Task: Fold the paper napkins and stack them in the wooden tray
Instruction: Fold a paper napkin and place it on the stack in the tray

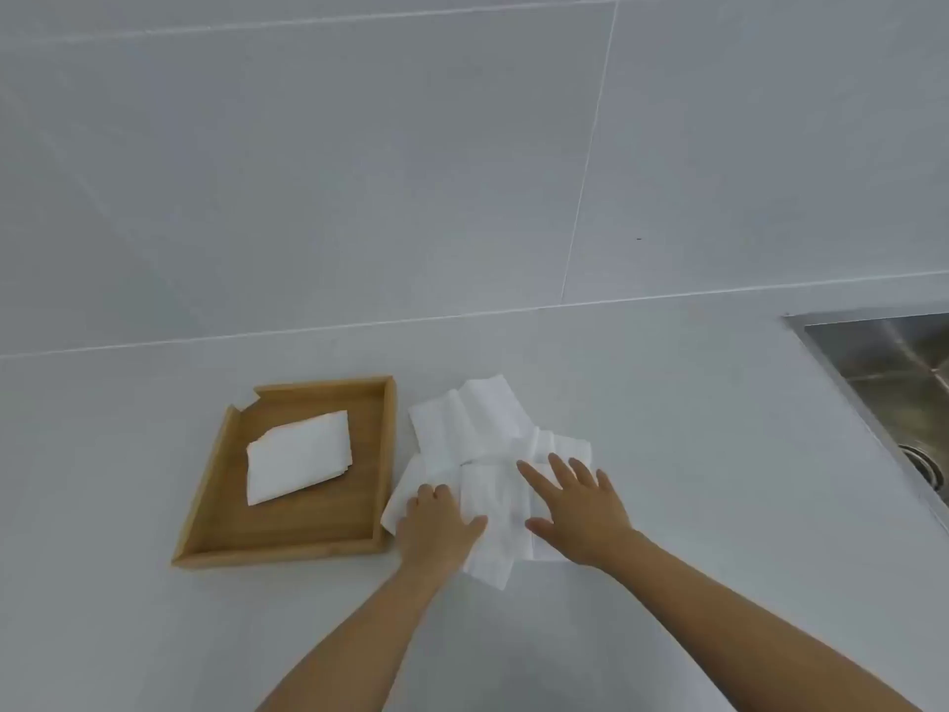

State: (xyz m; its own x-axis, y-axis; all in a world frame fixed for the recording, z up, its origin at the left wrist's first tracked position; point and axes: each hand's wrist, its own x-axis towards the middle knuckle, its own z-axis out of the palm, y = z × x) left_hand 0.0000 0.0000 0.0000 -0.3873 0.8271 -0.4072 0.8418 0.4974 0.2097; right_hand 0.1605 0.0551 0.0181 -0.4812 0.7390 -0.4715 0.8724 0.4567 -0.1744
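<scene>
Just right of the square wooden tray [215, 485], soft crinkled white napkins [462, 418] were pressed flat by the curled left hand [436, 526] and spread right hand [580, 516]; nothing was gripped.

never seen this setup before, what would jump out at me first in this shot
Two bare hands press on a loose pile of white paper napkins at the centre of the pale counter: the left hand curled on the pile's left side, the right hand spread flat on its right. Just left of them sits a wooden tray with one folded napkin inside. A steel sink shows at the right edge.
</scene>
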